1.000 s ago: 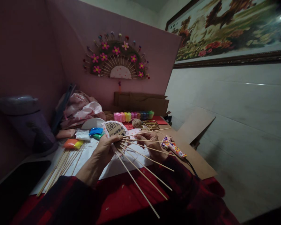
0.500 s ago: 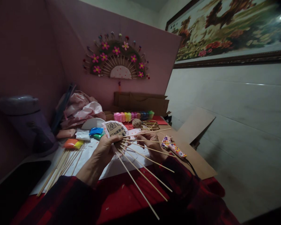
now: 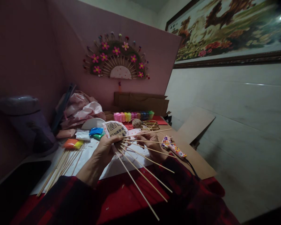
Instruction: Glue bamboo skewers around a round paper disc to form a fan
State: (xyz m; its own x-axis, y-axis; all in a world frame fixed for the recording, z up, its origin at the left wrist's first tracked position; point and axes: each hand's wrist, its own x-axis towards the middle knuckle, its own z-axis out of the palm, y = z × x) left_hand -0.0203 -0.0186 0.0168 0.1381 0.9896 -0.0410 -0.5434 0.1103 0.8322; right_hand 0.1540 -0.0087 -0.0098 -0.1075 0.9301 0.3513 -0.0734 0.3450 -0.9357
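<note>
Loose sticks [image 3: 58,170] lie left of the left grip [image 3: 104,150], which is clamped on the cardboard piece [image 3: 114,128], its fan of sticks [image 3: 154,161] poking out rightward. The right grip [image 3: 152,144] is curled behind the upper ones, can't tell if it's pinching any. Flowery glue gun [image 3: 178,151], looks like, right of that. Since a second ago only the tips dipped a hair, so I'd say it's being held steady.
</note>
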